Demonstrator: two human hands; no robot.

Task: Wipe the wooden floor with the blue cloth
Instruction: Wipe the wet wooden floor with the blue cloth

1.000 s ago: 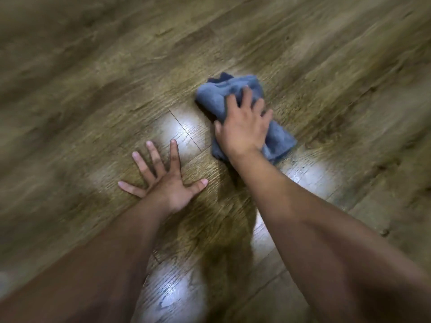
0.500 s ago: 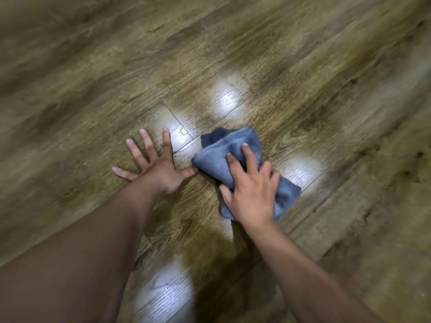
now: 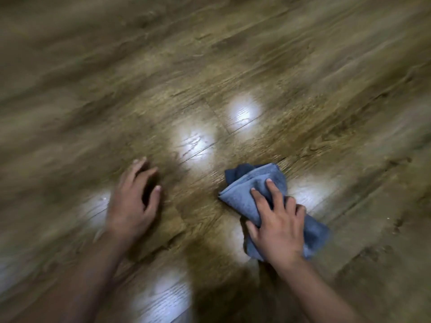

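Right hand (image 3: 277, 227) fingers flat on blue cloth (image 3: 254, 194); left hand (image 3: 133, 203) loose (blurred).

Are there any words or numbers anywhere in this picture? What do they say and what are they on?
None: no word, label, brand, number or sign can be read.
blue cloth: plain fabric, no tag or print showing.
wooden floor: only wood grain, plank seams and bright light reflections; much of it is motion-blurred.
left hand and right hand: bare, nothing written on them.
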